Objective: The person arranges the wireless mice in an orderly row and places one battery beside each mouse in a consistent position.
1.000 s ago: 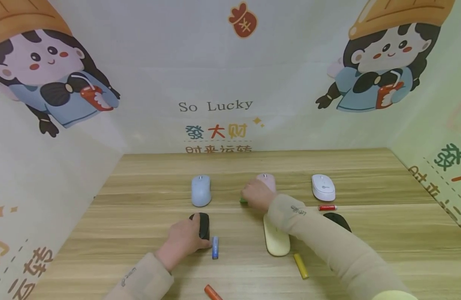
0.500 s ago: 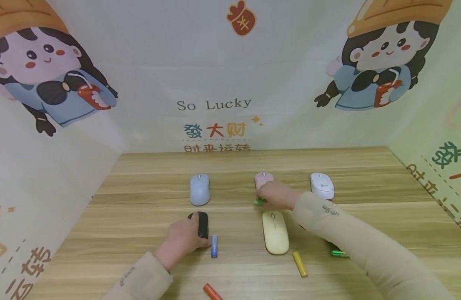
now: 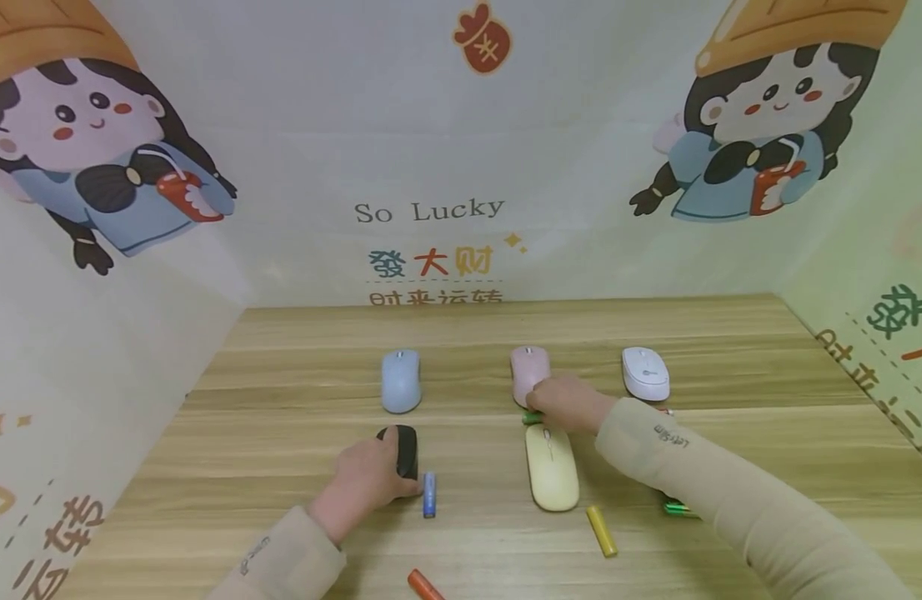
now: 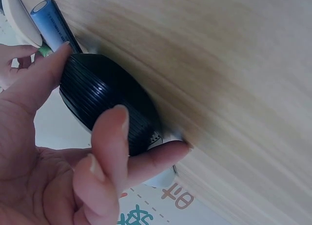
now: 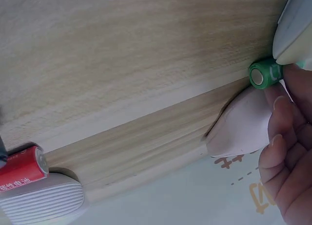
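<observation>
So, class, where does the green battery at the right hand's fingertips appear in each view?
Head: green battery, below centre, slightly right.
Left wrist: green battery, upper left, mostly hidden.
Right wrist: green battery, upper right, end facing the camera.
Shared landmark: the right hand, holding it.

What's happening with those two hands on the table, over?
Left hand gripping black mouse. Right hand pinching green battery. Possibly a tight spot: pink mouse just beyond the battery, yellow mouse just on the near side.
</observation>
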Available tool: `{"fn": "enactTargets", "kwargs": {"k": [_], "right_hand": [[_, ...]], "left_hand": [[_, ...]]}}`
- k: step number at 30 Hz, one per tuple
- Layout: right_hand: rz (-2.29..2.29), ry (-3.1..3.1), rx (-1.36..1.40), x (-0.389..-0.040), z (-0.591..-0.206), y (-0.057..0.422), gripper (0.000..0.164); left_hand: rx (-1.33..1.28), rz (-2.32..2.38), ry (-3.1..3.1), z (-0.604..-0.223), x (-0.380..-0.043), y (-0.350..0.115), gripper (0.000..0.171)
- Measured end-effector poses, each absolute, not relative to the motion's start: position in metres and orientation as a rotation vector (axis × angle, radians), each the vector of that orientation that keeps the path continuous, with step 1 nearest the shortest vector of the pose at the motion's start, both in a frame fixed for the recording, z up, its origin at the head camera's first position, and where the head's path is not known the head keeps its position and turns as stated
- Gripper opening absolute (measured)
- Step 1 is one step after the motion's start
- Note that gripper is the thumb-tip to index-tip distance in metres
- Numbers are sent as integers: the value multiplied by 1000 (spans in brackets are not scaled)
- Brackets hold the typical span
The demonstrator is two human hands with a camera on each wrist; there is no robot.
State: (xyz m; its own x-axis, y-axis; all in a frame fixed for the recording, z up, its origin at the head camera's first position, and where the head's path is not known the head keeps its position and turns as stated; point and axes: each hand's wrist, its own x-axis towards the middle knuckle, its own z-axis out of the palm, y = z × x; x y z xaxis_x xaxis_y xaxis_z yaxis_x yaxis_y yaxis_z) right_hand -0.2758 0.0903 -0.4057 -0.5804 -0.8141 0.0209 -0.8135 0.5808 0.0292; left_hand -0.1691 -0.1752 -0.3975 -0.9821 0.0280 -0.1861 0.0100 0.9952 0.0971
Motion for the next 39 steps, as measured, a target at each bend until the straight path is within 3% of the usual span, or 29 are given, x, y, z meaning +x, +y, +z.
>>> {"fn": "enactTargets", "kwargs": {"k": [14, 21, 29, 36, 39], "right_hand": [[-38, -2820, 1317, -272, -404, 90, 15], [52, -2854, 1242, -261, -373, 90, 5], [148, -2702, 1218, -230, -346, 109, 9], [234, -2794, 1307, -190, -361, 125, 11], [337, -2905, 1314, -175, -375, 130, 19]], "left_hand": [[45, 149, 2959, -397, -167, -175, 90], [48, 153, 2965, -397, -166, -175, 89], [52, 160, 2964, -396, -166, -174, 89], [39, 167, 2965, -395, -165, -174, 89], [38, 169, 2967, -395, -165, -174, 89]]}}
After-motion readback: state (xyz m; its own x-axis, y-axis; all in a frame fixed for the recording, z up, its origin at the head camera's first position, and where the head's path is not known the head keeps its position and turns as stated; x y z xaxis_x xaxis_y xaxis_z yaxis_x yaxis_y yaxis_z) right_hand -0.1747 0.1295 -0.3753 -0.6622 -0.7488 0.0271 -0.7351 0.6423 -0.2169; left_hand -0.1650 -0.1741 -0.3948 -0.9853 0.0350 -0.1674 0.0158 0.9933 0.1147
